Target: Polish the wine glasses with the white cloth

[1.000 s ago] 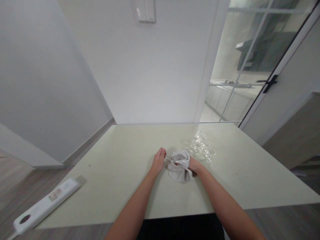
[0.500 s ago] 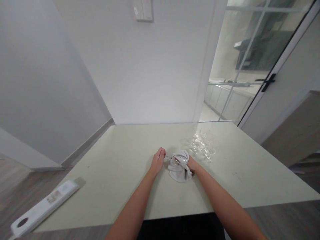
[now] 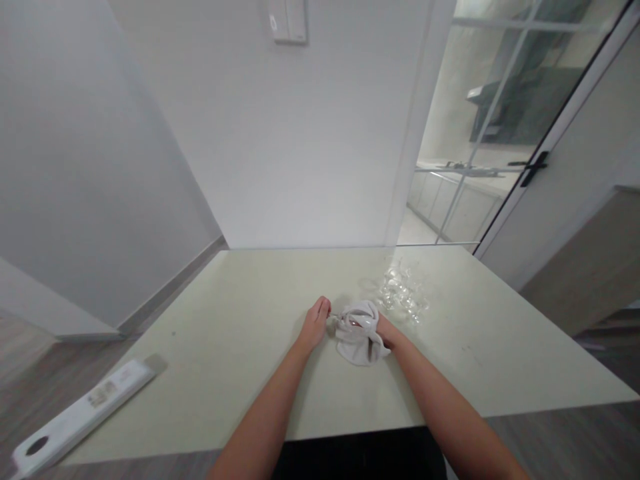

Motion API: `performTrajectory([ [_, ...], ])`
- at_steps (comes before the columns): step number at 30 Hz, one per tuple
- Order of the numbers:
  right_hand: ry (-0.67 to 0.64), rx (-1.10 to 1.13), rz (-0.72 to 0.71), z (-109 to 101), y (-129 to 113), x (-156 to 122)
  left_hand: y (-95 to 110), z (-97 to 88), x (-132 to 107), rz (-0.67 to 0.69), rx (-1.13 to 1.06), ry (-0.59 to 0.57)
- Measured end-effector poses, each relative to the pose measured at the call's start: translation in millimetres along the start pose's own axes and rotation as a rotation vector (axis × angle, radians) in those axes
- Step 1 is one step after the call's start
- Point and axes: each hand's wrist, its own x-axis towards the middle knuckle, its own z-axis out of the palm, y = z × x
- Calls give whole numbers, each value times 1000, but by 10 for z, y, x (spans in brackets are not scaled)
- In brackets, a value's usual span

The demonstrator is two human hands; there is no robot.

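My left hand (image 3: 317,319) is closed, its fingers pinched on the thin end of a clear, glass-like piece (image 3: 354,324). The rest of that piece lies inside a whitish cloth (image 3: 357,350), and its exact kind is hard to make out. My right hand (image 3: 387,331) grips the cloth from the right side, bunched around the clear piece; its fingers are mostly hidden by the folds. Just beyond the right hand, a cluster of several clear, shiny pieces (image 3: 400,293) lies on the pale table (image 3: 250,347).
A white power strip (image 3: 87,417) lies across the table's left front edge. A white wall with a switch plate (image 3: 289,21) rises behind the table. To the right stands a glazed door with a black handle (image 3: 535,168).
The cloth has shifted slightly in its folds around the clear piece. Both hands stay in nearly the same place, and the view has moved a little.
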Motion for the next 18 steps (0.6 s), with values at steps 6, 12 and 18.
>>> performTrajectory([
  [6,72,-118,-39,-63,60,34,5,-7,-3,6,7,9],
  [12,3,-195,-56,-80,69,106,-37,-15,15,13,-2,18],
  [18,-19,-99,-8,-95,-5,60,-28,-14,34,-14,-80,14],
])
